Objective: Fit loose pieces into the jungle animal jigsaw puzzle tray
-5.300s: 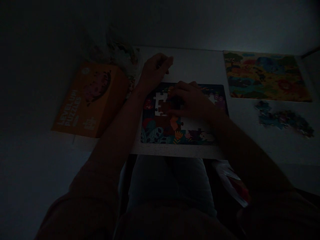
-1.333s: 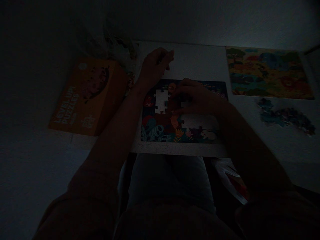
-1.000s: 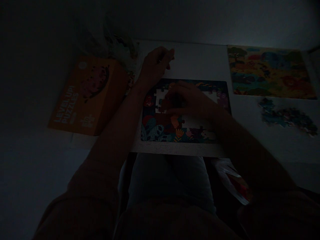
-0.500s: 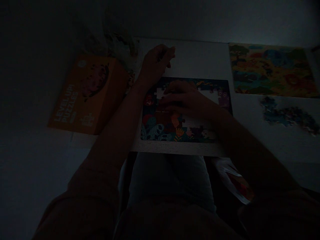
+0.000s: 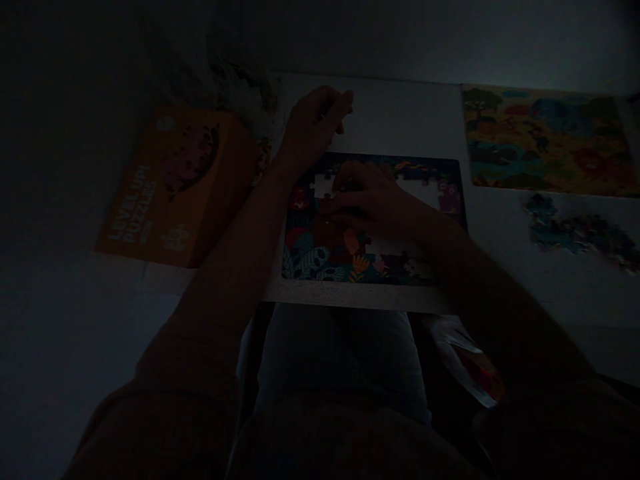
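The scene is very dark. A partly assembled jigsaw puzzle (image 5: pixel 313 267) lies in front of me, its dark border joined and a pale gap in the middle. Over its left half is my right hand (image 5: pixel 370 197), fingers bent down and closed at a reddish-brown puzzle piece (image 5: pixel 325 205) by the inner left edge. My left hand (image 5: pixel 317 120) rests just beyond the puzzle's upper left corner. Its fingers are curled in with the thumb along them, and whatever they may hold is hidden.
An orange puzzle box (image 5: pixel 165 187) stands at the left, with clear plastic bags behind it. At the right lie a colourful animal picture (image 5: pixel 545 143) and a pile of loose puzzle pieces (image 5: pixel 583 230). A plastic-wrapped item (image 5: pixel 470 363) is below the table edge.
My right fingertips have shifted very slightly at the puzzle's inner left edge. My left hand stays almost still, and the view has moved a little.
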`<state>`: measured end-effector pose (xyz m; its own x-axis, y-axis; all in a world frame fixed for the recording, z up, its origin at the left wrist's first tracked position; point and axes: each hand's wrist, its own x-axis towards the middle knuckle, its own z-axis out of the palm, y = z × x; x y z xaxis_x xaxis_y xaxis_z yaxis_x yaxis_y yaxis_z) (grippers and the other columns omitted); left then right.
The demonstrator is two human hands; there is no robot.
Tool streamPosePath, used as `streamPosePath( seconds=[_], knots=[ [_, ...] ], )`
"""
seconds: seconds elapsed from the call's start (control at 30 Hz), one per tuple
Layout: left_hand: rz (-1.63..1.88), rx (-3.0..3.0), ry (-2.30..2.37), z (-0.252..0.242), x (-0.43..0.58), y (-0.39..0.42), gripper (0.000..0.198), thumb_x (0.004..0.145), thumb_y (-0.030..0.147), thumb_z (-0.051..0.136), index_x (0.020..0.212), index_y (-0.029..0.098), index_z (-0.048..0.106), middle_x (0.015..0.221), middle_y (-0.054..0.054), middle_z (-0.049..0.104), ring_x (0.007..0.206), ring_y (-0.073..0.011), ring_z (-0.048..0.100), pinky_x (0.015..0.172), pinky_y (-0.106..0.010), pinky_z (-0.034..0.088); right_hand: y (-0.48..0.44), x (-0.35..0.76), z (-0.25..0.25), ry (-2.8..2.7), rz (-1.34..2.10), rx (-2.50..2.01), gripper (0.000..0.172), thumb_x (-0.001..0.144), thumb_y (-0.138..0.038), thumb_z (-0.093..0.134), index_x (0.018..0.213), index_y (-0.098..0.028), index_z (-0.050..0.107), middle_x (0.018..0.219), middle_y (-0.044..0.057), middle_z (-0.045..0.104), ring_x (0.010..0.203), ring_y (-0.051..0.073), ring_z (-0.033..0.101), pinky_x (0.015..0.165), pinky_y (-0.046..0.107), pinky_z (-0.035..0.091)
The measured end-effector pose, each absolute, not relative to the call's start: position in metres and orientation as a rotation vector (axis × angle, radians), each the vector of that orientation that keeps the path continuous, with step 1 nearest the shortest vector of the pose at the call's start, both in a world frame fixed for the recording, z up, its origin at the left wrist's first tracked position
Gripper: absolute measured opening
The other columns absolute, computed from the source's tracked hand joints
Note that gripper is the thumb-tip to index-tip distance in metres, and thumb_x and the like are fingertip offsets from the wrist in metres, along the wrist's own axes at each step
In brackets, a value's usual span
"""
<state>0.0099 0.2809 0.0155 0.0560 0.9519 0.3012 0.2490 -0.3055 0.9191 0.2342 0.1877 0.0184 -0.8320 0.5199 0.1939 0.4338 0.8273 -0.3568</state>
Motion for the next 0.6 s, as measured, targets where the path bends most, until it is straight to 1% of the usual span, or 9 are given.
streamPosePath(
  seconds=[0.13, 0.2, 0.27, 0.33, 0.4, 0.5, 0.53, 0.6],
  knots=[
    [1.277, 1.651, 1.210, 0.014, 0.008, 0.281, 0.037, 0.130, 0.037, 0.072, 0.093, 0.030, 0.071, 0.088, -0.001, 0.073, 0.074, -0.0193, 0.053, 0.075, -0.039, 0.040, 0.188, 0.237, 0.020, -2.708, 0.413, -0.696, 0.032, 0.124, -0.043, 0.079, 0.152, -0.040, 0.093, 0.159, 0.015, 0.074, 0.146, 0.044, 0.071, 0.124, 0.066, 0.053],
    [1.288, 1.649, 1.204, 0.014, 0.007, 0.280, 0.037, 0.130, 0.038, 0.071, 0.094, 0.029, 0.072, 0.088, -0.001, 0.073, 0.072, -0.0186, 0.053, 0.074, -0.039, 0.040, 0.192, 0.242, 0.024, -2.630, 0.421, -0.684, 0.034, 0.126, -0.047, 0.074, 0.155, -0.039, 0.091, 0.153, 0.015, 0.076, 0.142, 0.042, 0.074, 0.123, 0.067, 0.055],
    [1.297, 1.647, 1.206, 0.013, 0.007, 0.279, 0.038, 0.131, 0.039, 0.070, 0.095, 0.028, 0.072, 0.088, -0.001, 0.073, 0.072, -0.0180, 0.053, 0.072, -0.039, 0.039, 0.198, 0.249, 0.029, -2.484, 0.418, -0.709, 0.036, 0.127, -0.051, 0.073, 0.155, -0.037, 0.091, 0.143, 0.014, 0.079, 0.135, 0.039, 0.077, 0.120, 0.066, 0.059],
    [1.290, 1.645, 1.218, 0.014, 0.007, 0.279, 0.039, 0.132, 0.038, 0.070, 0.095, 0.027, 0.072, 0.089, -0.001, 0.074, 0.072, -0.0176, 0.053, 0.073, -0.039, 0.039, 0.207, 0.256, 0.033, -2.328, 0.399, -0.746, 0.037, 0.126, -0.056, 0.073, 0.150, -0.036, 0.093, 0.133, 0.011, 0.079, 0.124, 0.035, 0.080, 0.112, 0.060, 0.065],
    [1.276, 1.642, 1.221, 0.016, 0.007, 0.278, 0.038, 0.132, 0.039, 0.069, 0.096, 0.027, 0.072, 0.089, -0.001, 0.074, 0.073, -0.0175, 0.054, 0.073, -0.039, 0.040, 0.216, 0.263, 0.039, -2.214, 0.364, -0.771, 0.039, 0.124, -0.062, 0.074, 0.143, -0.035, 0.095, 0.125, 0.009, 0.081, 0.116, 0.031, 0.080, 0.100, 0.052, 0.069],
    [1.273, 1.633, 1.231, 0.017, 0.007, 0.278, 0.038, 0.130, 0.041, 0.070, 0.095, 0.027, 0.073, 0.089, -0.002, 0.074, 0.072, -0.0178, 0.054, 0.074, -0.041, 0.040, 0.224, 0.277, 0.054, -2.051, 0.293, -0.773, 0.046, 0.121, -0.073, 0.076, 0.131, -0.033, 0.097, 0.114, 0.006, 0.086, 0.101, 0.026, 0.079, 0.086, 0.045, 0.066],
    [1.270, 1.624, 1.240, 0.016, 0.007, 0.277, 0.038, 0.129, 0.042, 0.070, 0.095, 0.027, 0.073, 0.088, -0.002, 0.073, 0.072, -0.0180, 0.054, 0.074, -0.041, 0.040, 0.225, 0.284, 0.062, -1.974, 0.276, -0.747, 0.049, 0.119, -0.077, 0.079, 0.127, -0.033, 0.097, 0.111, 0.006, 0.087, 0.096, 0.025, 0.079, 0.084, 0.045, 0.065],
    [1.271, 1.601, 1.262, 0.016, 0.006, 0.276, 0.038, 0.127, 0.045, 0.070, 0.093, 0.029, 0.073, 0.087, -0.001, 0.073, 0.073, -0.0184, 0.052, 0.076, -0.042, 0.041, 0.219, 0.303, 0.082, -1.827, 0.269, -0.737, 0.048, 0.114, -0.080, 0.087, 0.123, -0.033, 0.097, 0.113, 0.005, 0.092, 0.098, 0.026, 0.082, 0.088, 0.049, 0.065]
  ],
)
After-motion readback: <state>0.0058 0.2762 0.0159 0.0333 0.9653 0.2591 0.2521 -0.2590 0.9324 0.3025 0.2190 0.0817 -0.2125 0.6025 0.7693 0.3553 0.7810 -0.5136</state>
